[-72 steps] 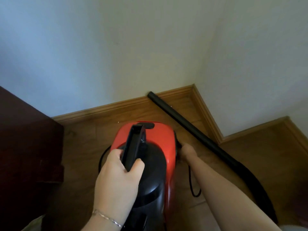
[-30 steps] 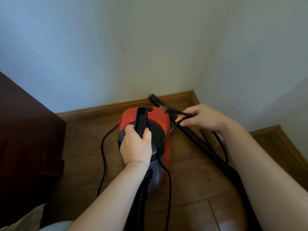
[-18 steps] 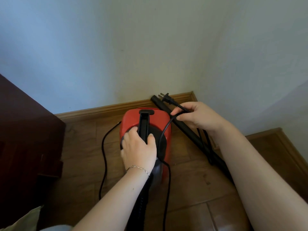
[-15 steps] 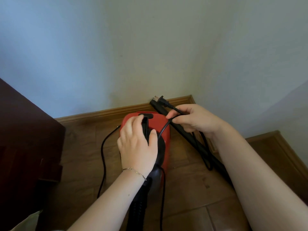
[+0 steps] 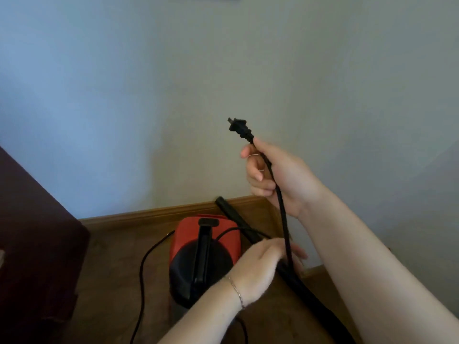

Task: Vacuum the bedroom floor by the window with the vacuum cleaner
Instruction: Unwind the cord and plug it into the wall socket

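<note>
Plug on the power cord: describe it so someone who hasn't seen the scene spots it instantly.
Start at the red vacuum cleaner on the floor and follow the black cord up into the raised right hand. The plug sticks out above that grip against the pale wall, the only cord end with prongs.

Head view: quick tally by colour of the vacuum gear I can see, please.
Red and black: 1, vacuum cleaner
Black: 3, plug, power cord, wand tube
Total: 4
</note>
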`<state>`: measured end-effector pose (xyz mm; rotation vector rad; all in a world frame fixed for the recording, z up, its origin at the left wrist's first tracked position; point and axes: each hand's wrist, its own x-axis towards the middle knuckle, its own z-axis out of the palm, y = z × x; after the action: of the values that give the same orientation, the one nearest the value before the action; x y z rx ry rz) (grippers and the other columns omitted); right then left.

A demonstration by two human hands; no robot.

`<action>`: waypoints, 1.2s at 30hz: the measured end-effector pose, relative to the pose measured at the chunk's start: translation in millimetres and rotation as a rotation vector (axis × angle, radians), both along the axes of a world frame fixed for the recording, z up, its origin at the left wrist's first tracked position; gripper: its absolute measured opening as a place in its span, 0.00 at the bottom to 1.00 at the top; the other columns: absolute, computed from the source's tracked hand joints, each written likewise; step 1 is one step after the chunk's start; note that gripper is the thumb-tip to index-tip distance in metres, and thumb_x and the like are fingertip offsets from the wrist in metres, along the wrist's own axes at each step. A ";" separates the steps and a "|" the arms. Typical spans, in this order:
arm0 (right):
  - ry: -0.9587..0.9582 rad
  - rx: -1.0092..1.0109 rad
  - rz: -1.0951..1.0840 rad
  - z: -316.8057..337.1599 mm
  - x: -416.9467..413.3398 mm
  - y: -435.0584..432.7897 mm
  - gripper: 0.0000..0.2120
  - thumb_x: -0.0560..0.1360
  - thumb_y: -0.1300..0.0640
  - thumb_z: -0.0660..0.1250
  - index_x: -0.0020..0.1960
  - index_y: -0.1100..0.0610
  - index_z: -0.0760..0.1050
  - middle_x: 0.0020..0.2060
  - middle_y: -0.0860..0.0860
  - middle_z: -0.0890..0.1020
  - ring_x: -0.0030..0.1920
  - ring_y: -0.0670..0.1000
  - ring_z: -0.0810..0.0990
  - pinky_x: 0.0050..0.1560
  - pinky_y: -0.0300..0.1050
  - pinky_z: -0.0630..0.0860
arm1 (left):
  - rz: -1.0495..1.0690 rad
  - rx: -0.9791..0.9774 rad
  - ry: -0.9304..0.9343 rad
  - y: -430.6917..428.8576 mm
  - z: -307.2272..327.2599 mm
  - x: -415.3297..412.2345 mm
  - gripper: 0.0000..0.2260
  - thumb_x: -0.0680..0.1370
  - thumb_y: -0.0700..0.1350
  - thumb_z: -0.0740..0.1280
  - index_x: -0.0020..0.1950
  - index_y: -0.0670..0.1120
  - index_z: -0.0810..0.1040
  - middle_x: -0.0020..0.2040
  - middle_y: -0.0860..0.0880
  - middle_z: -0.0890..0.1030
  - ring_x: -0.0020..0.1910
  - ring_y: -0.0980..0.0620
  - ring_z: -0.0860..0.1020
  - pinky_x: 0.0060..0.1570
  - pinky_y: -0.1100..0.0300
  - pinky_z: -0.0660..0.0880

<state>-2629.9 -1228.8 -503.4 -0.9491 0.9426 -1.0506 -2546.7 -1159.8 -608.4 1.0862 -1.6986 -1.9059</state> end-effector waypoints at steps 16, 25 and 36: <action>0.228 0.099 -0.160 154.6 33.8 -51.1 0.11 0.82 0.57 0.54 0.48 0.58 0.74 0.29 0.52 0.74 0.20 0.46 0.60 0.22 0.38 0.57 | 0.783 0.041 0.172 27.8 172.7 44.1 0.15 0.82 0.44 0.55 0.41 0.41 0.76 0.25 0.52 0.61 0.21 0.56 0.59 0.28 0.57 0.56; 0.282 0.303 -0.153 249.5 53.1 -44.1 0.10 0.82 0.57 0.53 0.51 0.57 0.73 0.30 0.52 0.74 0.22 0.47 0.62 0.23 0.39 0.58 | 0.870 0.062 -0.001 41.7 289.0 66.3 0.15 0.82 0.45 0.54 0.37 0.48 0.71 0.22 0.55 0.64 0.24 0.54 0.60 0.27 0.57 0.57; 0.141 0.344 -0.161 235.9 67.8 -44.1 0.11 0.83 0.56 0.52 0.49 0.56 0.73 0.27 0.52 0.71 0.18 0.45 0.58 0.20 0.38 0.55 | 0.872 0.152 0.147 43.2 292.4 68.9 0.14 0.82 0.40 0.53 0.43 0.39 0.75 0.27 0.49 0.63 0.24 0.56 0.60 0.24 0.69 0.62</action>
<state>-2562.1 -1272.8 -267.5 -0.6751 1.2874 -0.9243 -2477.9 -1116.6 -316.0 1.3908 -0.7808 -1.4823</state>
